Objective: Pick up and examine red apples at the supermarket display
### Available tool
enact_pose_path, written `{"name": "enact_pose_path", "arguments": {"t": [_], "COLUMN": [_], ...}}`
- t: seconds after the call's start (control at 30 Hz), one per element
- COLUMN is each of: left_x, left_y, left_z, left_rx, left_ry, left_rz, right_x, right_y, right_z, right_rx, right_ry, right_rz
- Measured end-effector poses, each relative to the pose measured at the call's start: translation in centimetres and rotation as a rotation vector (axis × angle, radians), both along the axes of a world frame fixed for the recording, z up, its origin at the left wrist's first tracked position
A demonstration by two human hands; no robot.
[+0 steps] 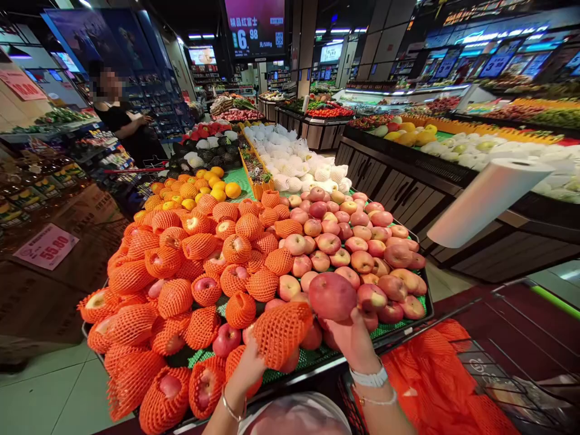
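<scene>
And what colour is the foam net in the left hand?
The foam net is orange, with a mesh pattern: head view.

Shows two bare hands: one left hand (249, 365) and one right hand (352, 339). Holds one large round red apple (333, 296) and one orange foam-net sleeve (283, 332). Wears one white wristwatch (369, 378) and two thin bracelets (380, 403), one per wrist. Includes dozens of bare pinkish-red apples (328, 243) and dozens of apples wrapped in orange foam netting (175, 297), both heaped too deep for exact tallies. Adds one thick white cylindrical roll (489, 202) at near right, two pink rectangular price signs (46, 246) at left, one purple overhead price screen (256, 30) and one person in dark clothing (129, 130).
</scene>
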State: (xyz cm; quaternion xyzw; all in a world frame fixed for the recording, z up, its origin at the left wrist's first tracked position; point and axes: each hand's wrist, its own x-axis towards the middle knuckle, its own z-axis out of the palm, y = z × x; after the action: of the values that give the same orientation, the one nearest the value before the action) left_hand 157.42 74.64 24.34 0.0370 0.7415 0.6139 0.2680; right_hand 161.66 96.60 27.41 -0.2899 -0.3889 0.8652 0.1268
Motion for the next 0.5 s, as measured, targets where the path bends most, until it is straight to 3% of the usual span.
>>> {"name": "enact_pose_path", "arguments": {"t": [0.13, 0.33, 0.5], "left_x": [-0.2, 0.4, -0.2], "left_y": [-0.2, -0.3, 0.4], "left_z": [1.6, 1.5, 2.7], "left_rx": [0.07, 0.058, 0.056], "left_ry": [0.048, 0.063, 0.115], "left_rz": [-0.211, -0.19, -0.285], "right_x": [0.4, 1.8, 2.9], "right_y": [-0.2, 0.1, 0.9], "right_z": [-0.5, -2.3, -5.0], "right_rx": [0.254, 0.505, 0.778], "right_ry": [-0.022, -0.095, 0.053], "right_rz": [0.074, 0.104, 0.283]}}
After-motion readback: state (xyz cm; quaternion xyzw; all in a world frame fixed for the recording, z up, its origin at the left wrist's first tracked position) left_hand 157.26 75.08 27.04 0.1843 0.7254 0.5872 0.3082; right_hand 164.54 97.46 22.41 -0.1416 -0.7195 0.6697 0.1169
